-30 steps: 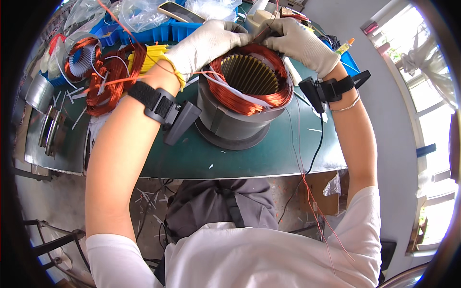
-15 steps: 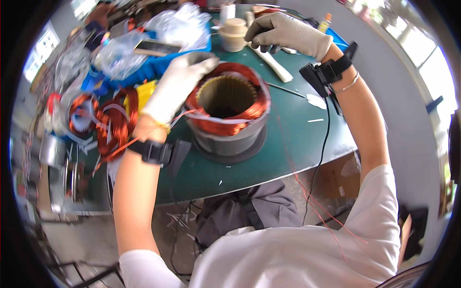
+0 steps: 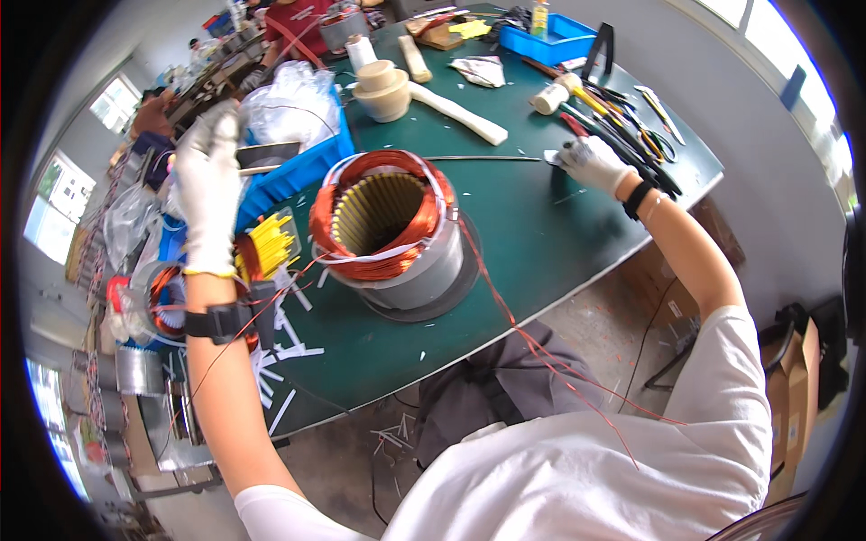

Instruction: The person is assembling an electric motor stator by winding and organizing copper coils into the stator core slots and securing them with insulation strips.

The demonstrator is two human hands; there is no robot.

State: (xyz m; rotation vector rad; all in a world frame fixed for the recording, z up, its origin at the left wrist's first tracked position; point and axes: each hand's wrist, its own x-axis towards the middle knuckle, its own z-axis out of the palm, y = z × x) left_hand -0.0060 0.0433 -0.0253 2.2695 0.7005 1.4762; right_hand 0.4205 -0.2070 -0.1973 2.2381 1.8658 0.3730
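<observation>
A grey motor stator [image 3: 424,275] with copper windings [image 3: 361,257] and a yellow-lined bore stands on the green table [image 3: 532,234] in front of me. My left hand [image 3: 209,176], in a white glove, is lifted to the left of the stator, over the blue bin [image 3: 307,162]; its fingers are spread and it holds nothing. My gloved right hand [image 3: 591,162] reaches far to the right and rests at the row of hand tools [image 3: 622,126]. Whether it grips one is hidden. Thin red wires [image 3: 505,307] trail from the stator toward my lap.
A white mallet [image 3: 424,90] lies behind the stator, and yellow insulation sticks [image 3: 269,245] lie at its left. More copper coils [image 3: 167,302] sit at the far left. A blue tray [image 3: 555,41] stands at the back. Other people work at the far benches.
My left hand has come off the stator and risen to the left. My right hand has moved from the back of the table to the tools on the right. The view has swung right.
</observation>
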